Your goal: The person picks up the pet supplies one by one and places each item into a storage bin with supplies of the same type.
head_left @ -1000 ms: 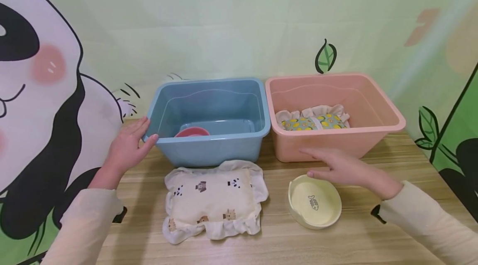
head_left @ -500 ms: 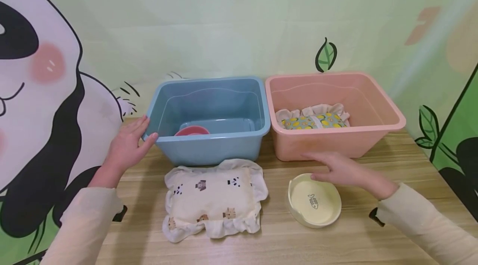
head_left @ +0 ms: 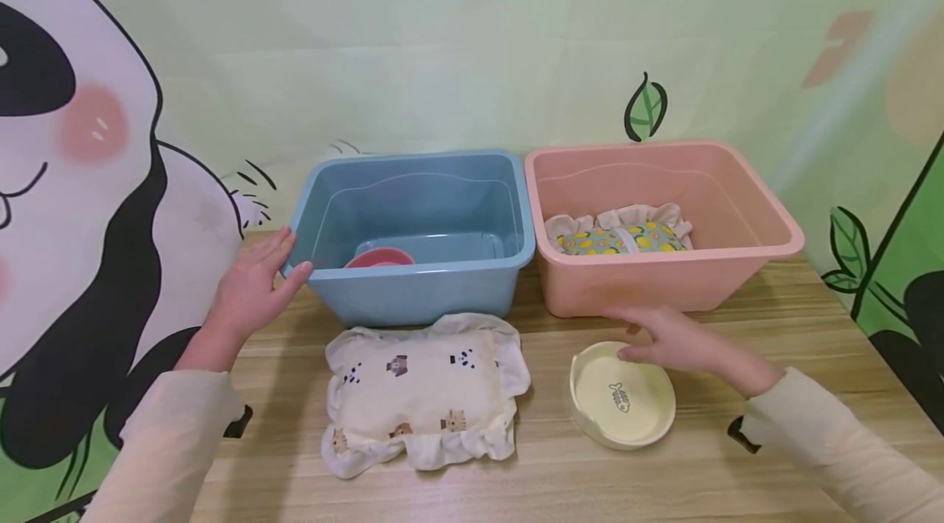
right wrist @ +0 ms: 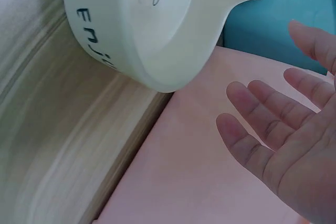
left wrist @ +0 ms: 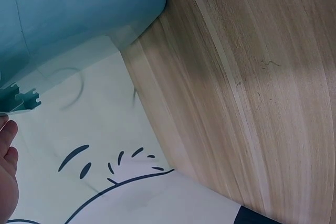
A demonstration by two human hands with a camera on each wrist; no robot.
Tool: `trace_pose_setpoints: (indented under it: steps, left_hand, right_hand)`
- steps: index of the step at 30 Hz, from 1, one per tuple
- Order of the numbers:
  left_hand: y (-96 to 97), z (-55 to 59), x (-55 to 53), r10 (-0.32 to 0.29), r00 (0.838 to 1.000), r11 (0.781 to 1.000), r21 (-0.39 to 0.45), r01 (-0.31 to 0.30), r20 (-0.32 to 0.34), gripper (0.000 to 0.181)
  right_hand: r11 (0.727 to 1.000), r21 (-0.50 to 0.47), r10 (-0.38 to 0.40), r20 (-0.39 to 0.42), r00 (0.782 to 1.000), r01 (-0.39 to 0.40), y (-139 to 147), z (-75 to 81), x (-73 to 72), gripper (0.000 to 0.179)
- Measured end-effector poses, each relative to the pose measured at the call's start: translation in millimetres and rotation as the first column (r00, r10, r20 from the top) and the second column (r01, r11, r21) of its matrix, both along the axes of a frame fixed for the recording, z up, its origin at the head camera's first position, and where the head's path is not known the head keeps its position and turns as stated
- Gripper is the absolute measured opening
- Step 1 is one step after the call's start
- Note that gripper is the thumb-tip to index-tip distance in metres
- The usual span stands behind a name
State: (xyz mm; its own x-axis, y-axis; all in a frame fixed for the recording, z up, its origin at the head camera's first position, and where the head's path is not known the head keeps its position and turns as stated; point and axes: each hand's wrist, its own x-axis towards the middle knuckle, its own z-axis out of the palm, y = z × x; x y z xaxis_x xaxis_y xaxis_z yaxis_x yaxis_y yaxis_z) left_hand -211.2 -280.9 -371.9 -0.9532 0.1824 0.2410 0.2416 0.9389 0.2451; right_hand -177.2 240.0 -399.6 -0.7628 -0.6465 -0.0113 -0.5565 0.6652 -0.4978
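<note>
My left hand rests on the left rim of the blue bin, fingers straight along its edge. My right hand hovers over the back edge of a pale yellow pet bowl with a fishbone drawing inside. In the right wrist view the fingers are spread and loosely bent, apart from the bowl, whose side carries dark lettering. A cream pillow with animal prints and white ruffles lies on the table before the blue bin.
A pink bin stands right beside the blue one, holding a ruffled lemon-print cushion. A red round-edged item lies in the blue bin. Behind both hangs a green backdrop with a panda. The wooden table extends in front.
My right hand has drawn slightly down and its fingers have bent a little over the bowl's back edge. The left hand stays on the blue bin's rim.
</note>
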Motion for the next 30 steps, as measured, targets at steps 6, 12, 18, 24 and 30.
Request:
trace_pose_setpoints:
  steps: [6, 12, 18, 24, 30]
  left_hand:
    - [0.3, 0.3, 0.4, -0.002, 1.000, 1.000, 0.002, 0.002, -0.002, 0.064]
    - [-0.2, -1.2, 0.4, 0.005, 1.000, 1.000, 0.014, -0.005, 0.004, 0.064]
    - [0.4, -0.9, 1.1, 0.005, 1.000, 1.000, 0.025, -0.005, 0.010, 0.065]
    - [0.5, -1.6, 0.9, 0.008, 1.000, 1.000, 0.030, -0.009, 0.011, 0.064]
    - [0.8, -1.7, 1.9, 0.022, 0.999, 0.999, 0.028, -0.023, 0.027, 0.066]
  right_hand:
    - [0.999, -0.052, 0.009, 0.039, 0.999, -0.007, 3.5, -8.3, -0.2, 0.054]
    - [0.999, -0.037, -0.024, 0.059, 0.998, 0.026, 5.3, -16.0, 1.1, 0.054]
    - [0.998, -0.024, -0.064, 0.083, 0.994, 0.066, 8.5, -20.6, 2.0, 0.055]
    - [0.994, -0.019, -0.107, 0.119, 0.987, 0.110, 13.2, -25.6, 2.0, 0.056]
    - [0.991, -0.007, -0.131, 0.104, 0.986, 0.132, 16.9, -30.2, 2.6, 0.054]
